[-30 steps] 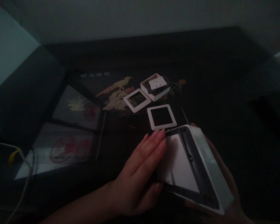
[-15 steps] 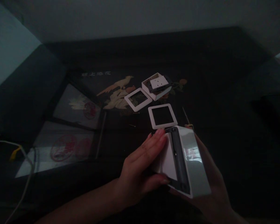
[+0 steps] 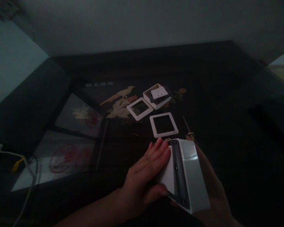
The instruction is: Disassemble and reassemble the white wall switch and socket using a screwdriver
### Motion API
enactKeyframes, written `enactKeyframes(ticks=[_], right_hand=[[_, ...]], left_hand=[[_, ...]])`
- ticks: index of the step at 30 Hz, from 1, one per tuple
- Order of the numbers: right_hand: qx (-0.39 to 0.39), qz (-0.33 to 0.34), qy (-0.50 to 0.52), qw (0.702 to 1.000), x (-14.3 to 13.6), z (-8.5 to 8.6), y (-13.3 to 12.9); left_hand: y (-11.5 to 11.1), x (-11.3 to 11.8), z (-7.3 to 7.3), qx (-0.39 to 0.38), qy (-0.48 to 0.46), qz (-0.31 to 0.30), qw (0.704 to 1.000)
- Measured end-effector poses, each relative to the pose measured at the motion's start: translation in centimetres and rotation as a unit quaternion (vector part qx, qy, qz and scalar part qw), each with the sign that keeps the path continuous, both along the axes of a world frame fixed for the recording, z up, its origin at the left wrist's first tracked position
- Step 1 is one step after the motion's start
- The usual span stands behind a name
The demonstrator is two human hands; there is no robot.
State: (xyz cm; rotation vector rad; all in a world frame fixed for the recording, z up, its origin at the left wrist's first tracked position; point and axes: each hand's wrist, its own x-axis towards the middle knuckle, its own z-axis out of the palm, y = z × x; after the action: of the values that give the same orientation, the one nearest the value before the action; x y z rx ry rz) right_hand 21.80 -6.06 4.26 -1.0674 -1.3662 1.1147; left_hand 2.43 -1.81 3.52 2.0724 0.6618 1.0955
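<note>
My left hand (image 3: 146,170) is pressed against the white face of a socket panel (image 3: 167,178), its fingers along the upper part and its thumb near the lower edge. The panel's dark frame (image 3: 178,173) sits at the opening of a glossy white mounting box (image 3: 197,179), tilted up near the front. My right hand (image 3: 214,186) grips this box from behind and the right; most of its fingers are hidden. Beyond the hands lie two white square cover frames (image 3: 164,135) (image 3: 140,119). Behind them is a second white box (image 3: 164,105) with a loose socket panel (image 3: 159,92) resting on it.
A screwdriver (image 3: 186,124) lies beyond my right hand, its handle partly hidden. Two small screws (image 3: 134,134) (image 3: 138,122) are on the dark, glossy table (image 3: 118,151). A white cable (image 3: 28,192) with a yellow tag (image 3: 17,164) runs along the left. A pale wall stands behind.
The view has tilted up a little, so everything sits lower in the picture. My hands keep their hold on the box and panel, with the box turned slightly.
</note>
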Motion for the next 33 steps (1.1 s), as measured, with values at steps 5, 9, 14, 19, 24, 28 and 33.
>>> enactKeyframes(ticks=[5, 9, 14, 19, 24, 28, 33], right_hand=[[0.013, 0.017, -0.022, 1.0, 0.8, 0.1, 0.7], [0.027, 0.034, -0.031, 0.999, 1.3, 0.1, 1.2], [0.018, 0.058, -0.047, 0.997, 0.9, 0.0, 1.4], [0.004, 0.033, 0.105, 0.994, 1.7, 0.4, 2.6], [0.005, -0.103, 0.05, 0.993, 4.6, 1.5, 3.8], [0.018, -0.025, -0.159, 0.987, 5.4, 3.3, 5.3], [0.141, 0.002, -0.434, 0.89, 5.3, 4.5, 9.8]], left_hand=[[0.6, -0.4, 0.1, -0.003, -0.028, -0.015, 1.0], [0.6, -0.5, 0.2, -0.098, 0.009, 0.009, 0.995], [0.0, -0.4, 1.4, -0.11, 0.058, 0.015, 0.992], [-0.3, -1.7, 3.8, -0.082, 0.123, 0.071, 0.987], [0.1, -2.6, 3.5, -0.06, 0.245, 0.043, 0.967], [0.4, -2.5, 2.0, -0.043, 0.265, -0.004, 0.963], [0.3, -3.0, 1.6, -0.054, 0.263, 0.005, 0.963]])
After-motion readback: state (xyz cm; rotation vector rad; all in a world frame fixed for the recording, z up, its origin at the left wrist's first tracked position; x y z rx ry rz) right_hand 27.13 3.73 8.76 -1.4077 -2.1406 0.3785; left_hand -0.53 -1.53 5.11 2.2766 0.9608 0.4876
